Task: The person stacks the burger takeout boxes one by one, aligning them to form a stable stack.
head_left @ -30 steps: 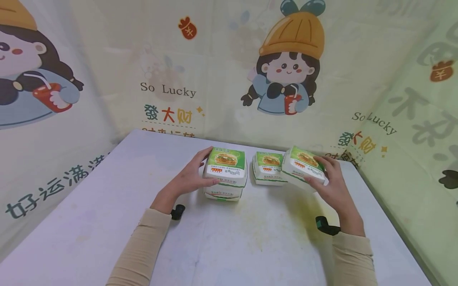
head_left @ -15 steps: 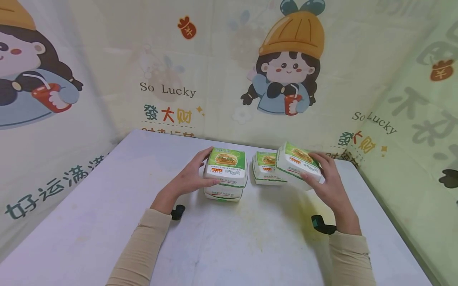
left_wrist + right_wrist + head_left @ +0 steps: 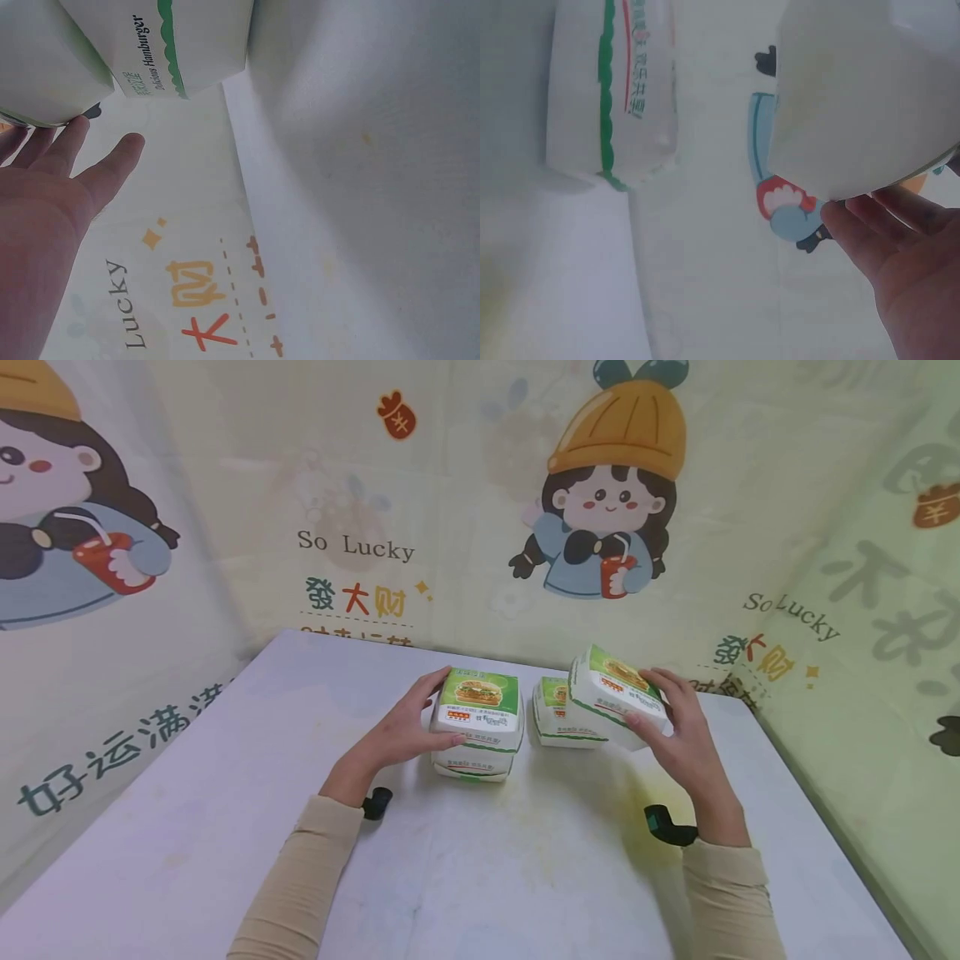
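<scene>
Two white and green hamburger boxes are stacked left of centre in the head view. My left hand grips the upper box, thumb at its front and fingers along its left side. Beneath it, the lower box stands on the table. My right hand holds another hamburger box, tilted down to the right, above the table. That box overlaps a fourth-position box standing behind it, hiding its right part. In the right wrist view, the held box shows its plain underside, fingertips at its edge.
The white table runs up to a cream cloth backdrop with cartoon prints, which also covers both sides. Black wrist cameras sit below the left wrist and the right wrist.
My right hand has moved left and slightly up with its tilted hamburger box, which now covers more of the box behind. My left hand has stayed on the stack.
</scene>
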The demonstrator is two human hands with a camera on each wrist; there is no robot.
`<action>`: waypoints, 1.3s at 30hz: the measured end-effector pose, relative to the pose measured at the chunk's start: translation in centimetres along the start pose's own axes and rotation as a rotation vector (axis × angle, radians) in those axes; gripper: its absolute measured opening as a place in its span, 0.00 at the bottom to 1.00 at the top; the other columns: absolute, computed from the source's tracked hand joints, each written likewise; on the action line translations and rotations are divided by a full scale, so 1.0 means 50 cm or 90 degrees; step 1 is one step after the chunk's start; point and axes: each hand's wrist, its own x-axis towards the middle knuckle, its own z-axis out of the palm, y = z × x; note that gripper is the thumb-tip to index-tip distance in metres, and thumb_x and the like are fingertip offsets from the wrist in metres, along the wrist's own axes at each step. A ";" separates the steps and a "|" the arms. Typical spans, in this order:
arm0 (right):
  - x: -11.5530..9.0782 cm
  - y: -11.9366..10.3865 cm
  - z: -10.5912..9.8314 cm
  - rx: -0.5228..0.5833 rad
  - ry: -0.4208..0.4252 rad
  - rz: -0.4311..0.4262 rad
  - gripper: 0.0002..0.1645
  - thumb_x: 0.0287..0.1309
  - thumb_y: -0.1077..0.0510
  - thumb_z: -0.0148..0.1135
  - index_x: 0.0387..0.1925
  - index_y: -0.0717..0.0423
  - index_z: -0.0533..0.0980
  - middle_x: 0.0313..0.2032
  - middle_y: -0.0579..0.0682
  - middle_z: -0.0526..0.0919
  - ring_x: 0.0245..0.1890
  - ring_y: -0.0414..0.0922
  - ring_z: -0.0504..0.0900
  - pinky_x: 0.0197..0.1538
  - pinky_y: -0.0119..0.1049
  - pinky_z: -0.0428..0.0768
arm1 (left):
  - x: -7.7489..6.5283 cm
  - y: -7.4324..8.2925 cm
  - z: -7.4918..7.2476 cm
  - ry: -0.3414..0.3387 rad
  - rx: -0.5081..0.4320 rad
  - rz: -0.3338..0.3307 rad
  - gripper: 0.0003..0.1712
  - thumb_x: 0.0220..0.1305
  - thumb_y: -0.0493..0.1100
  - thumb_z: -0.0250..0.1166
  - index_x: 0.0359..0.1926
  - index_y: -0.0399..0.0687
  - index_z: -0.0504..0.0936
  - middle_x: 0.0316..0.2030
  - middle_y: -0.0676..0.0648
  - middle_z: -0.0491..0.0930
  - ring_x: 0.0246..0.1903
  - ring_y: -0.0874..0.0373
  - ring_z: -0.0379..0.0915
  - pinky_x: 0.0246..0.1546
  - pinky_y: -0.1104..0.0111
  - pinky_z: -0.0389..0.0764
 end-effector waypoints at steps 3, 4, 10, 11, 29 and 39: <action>0.004 -0.009 0.005 0.006 -0.002 0.000 0.39 0.62 0.54 0.65 0.72 0.50 0.63 0.73 0.54 0.56 0.69 0.55 0.59 0.73 0.37 0.64 | 0.000 0.001 0.001 0.001 -0.001 -0.003 0.60 0.52 0.52 0.76 0.78 0.58 0.47 0.75 0.53 0.53 0.74 0.55 0.51 0.74 0.50 0.59; 0.006 -0.012 0.007 0.007 -0.004 -0.001 0.39 0.62 0.53 0.65 0.72 0.51 0.63 0.73 0.54 0.56 0.69 0.55 0.59 0.73 0.46 0.65 | 0.000 0.002 0.001 0.001 -0.002 -0.003 0.61 0.52 0.52 0.76 0.78 0.58 0.47 0.75 0.53 0.53 0.74 0.55 0.51 0.74 0.50 0.59; 0.018 -0.034 0.027 0.024 -0.017 -0.005 0.39 0.62 0.52 0.65 0.72 0.51 0.63 0.74 0.54 0.55 0.70 0.57 0.58 0.69 0.66 0.63 | 0.000 0.002 0.002 0.001 -0.010 0.001 0.61 0.52 0.52 0.76 0.78 0.58 0.47 0.76 0.52 0.53 0.74 0.54 0.50 0.74 0.48 0.58; 0.020 -0.038 0.032 0.024 -0.019 -0.006 0.39 0.62 0.51 0.66 0.72 0.51 0.63 0.74 0.54 0.55 0.70 0.57 0.59 0.69 0.66 0.63 | 0.000 0.001 0.002 0.001 -0.010 0.003 0.61 0.52 0.52 0.76 0.78 0.58 0.47 0.76 0.51 0.53 0.74 0.53 0.50 0.74 0.48 0.58; 0.054 -0.096 0.078 0.027 -0.035 -0.053 0.41 0.58 0.46 0.68 0.71 0.49 0.65 0.73 0.53 0.58 0.69 0.54 0.61 0.69 0.63 0.67 | 0.001 -0.004 0.003 -0.003 -0.023 0.027 0.61 0.53 0.50 0.76 0.78 0.55 0.47 0.75 0.49 0.53 0.74 0.52 0.50 0.74 0.45 0.56; 0.070 -0.139 0.108 0.034 -0.074 -0.075 0.41 0.57 0.46 0.69 0.70 0.45 0.65 0.73 0.50 0.57 0.66 0.52 0.64 0.55 0.47 0.76 | 0.003 0.000 0.010 0.012 -0.021 0.012 0.61 0.52 0.54 0.76 0.78 0.55 0.47 0.75 0.51 0.54 0.74 0.53 0.50 0.74 0.47 0.57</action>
